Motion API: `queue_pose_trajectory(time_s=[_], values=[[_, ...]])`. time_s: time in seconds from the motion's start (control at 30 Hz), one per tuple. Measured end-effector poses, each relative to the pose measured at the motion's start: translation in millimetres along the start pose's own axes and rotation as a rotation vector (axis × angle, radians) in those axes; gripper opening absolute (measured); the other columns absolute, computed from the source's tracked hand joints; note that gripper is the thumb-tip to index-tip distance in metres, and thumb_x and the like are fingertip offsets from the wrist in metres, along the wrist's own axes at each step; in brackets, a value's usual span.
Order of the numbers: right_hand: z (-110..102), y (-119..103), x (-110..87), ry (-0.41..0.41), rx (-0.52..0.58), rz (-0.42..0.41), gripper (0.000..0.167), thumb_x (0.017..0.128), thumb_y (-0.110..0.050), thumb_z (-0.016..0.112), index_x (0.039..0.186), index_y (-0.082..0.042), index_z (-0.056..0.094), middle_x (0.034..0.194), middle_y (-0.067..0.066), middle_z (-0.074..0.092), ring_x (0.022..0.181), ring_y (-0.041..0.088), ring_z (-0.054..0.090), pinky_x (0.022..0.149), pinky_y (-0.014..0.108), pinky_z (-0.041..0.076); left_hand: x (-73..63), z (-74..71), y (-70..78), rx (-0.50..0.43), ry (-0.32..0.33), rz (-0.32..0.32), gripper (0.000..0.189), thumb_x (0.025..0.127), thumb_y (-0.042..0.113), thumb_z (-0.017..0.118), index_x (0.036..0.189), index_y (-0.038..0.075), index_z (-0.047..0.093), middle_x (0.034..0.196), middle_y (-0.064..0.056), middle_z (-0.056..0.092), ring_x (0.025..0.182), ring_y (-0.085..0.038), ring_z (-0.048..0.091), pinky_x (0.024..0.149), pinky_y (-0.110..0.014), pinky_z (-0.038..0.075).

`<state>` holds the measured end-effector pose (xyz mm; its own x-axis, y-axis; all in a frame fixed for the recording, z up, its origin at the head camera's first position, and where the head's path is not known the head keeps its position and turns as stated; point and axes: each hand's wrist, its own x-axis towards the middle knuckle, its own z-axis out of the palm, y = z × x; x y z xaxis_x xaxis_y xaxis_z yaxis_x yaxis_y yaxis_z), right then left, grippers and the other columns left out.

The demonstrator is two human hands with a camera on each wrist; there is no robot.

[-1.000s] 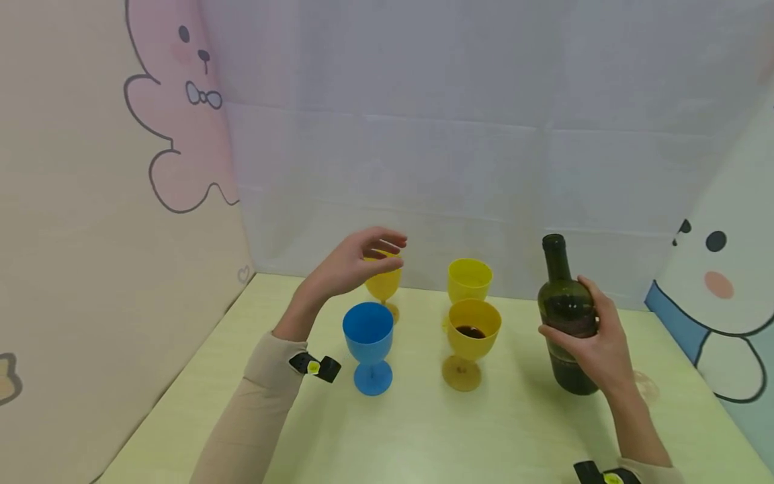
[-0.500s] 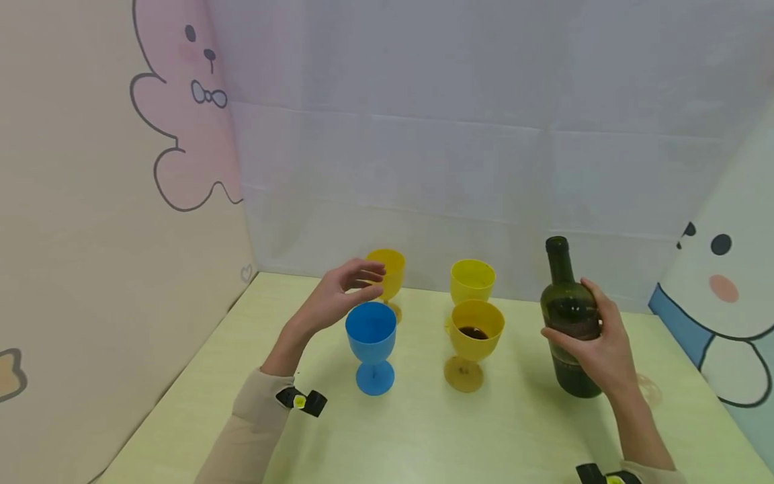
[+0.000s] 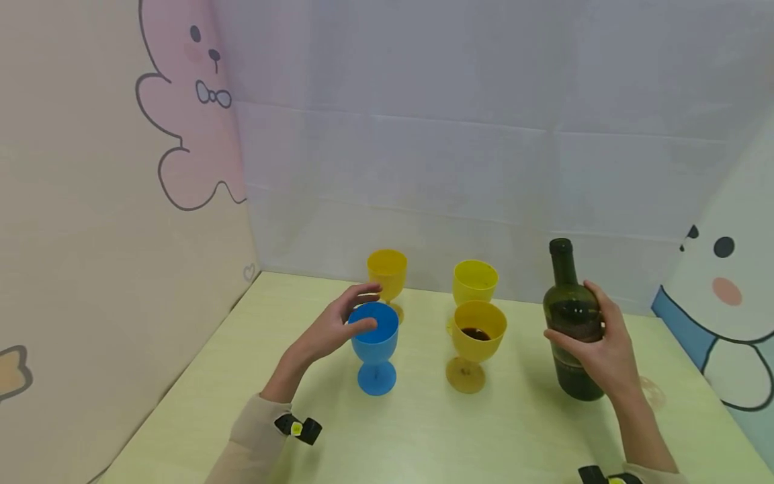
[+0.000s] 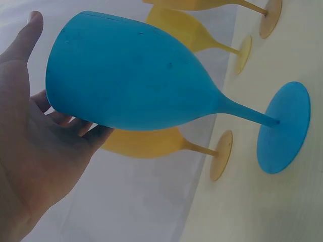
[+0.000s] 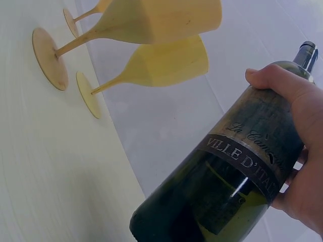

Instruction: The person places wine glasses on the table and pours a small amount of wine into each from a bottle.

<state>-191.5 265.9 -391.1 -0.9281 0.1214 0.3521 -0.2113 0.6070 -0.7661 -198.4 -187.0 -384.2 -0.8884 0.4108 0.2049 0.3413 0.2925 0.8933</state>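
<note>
My left hand (image 3: 331, 331) has come up to the blue goblet (image 3: 375, 346) from its left. Its thumb stands apart from the goblet in the left wrist view, and the fingers spread behind the bowl, partly hidden by it. The blue goblet (image 4: 131, 75) is upright on its round foot. At the right, my right hand (image 3: 605, 346) grips a dark green wine bottle (image 3: 571, 312) round its body, neck up. A dark label band (image 5: 242, 164) shows below the thumb. I cannot tell whether the bottle's base touches the table.
An amber goblet (image 3: 478, 349) with dark liquid stands between blue goblet and bottle. Behind it is a bright yellow goblet (image 3: 474, 279); another amber goblet (image 3: 387, 269) stands behind the blue one. A white sheet (image 3: 411, 168) closes the table's (image 3: 423, 437) back edge.
My left hand has moved down and toward me, from above the rear left amber goblet to the blue goblet's rim. The right hand keeps its grip on the wine bottle.
</note>
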Motion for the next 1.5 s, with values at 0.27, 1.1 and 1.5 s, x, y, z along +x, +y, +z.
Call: queue_pose_trajectory(time_s=[0.27, 1.1, 1.5], values=[[0, 2, -0.2, -0.01, 0.019, 0.017, 0.105, 0.077, -0.022, 0.087, 0.157, -0.04, 0.021, 0.151, 0.02, 0.035, 0.114, 0.027, 0.043, 0.089, 0.067, 0.04, -6.9, 10.1, -12.4, 0.011, 0.001, -0.043, 0.084, 0.088, 0.041, 0.073, 0.155, 0.024, 0.026, 0.16, -0.004, 0.035, 0.142, -0.039, 0.038, 0.108, -0.063, 0.04], [0, -8, -4.5, 0.003, -0.017, -0.002, 0.105, 0.076, -0.022, 0.087, 0.157, -0.039, 0.023, 0.149, 0.019, 0.039, 0.108, 0.007, 0.041, 0.087, 0.061, 0.041, -7.4, 15.6, -14.9, -0.003, 0.053, -0.207, 0.08, 0.077, 0.036, 0.084, 0.145, 0.033, 0.042, 0.146, -0.009, 0.048, 0.13, -0.036, 0.047, 0.098, -0.055, 0.051], [-11, -39, -4.9, 0.034, -0.074, -0.199, 0.106, 0.066, -0.014, 0.092, 0.153, -0.033, 0.035, 0.13, 0.008, 0.046, 0.104, -0.009, 0.035, 0.082, 0.047, 0.036, -5.7, 16.6, -19.5, -0.001, 0.07, -0.218, 0.082, 0.075, 0.038, 0.085, 0.145, 0.034, 0.042, 0.147, -0.008, 0.048, 0.131, -0.037, 0.047, 0.097, -0.055, 0.052]])
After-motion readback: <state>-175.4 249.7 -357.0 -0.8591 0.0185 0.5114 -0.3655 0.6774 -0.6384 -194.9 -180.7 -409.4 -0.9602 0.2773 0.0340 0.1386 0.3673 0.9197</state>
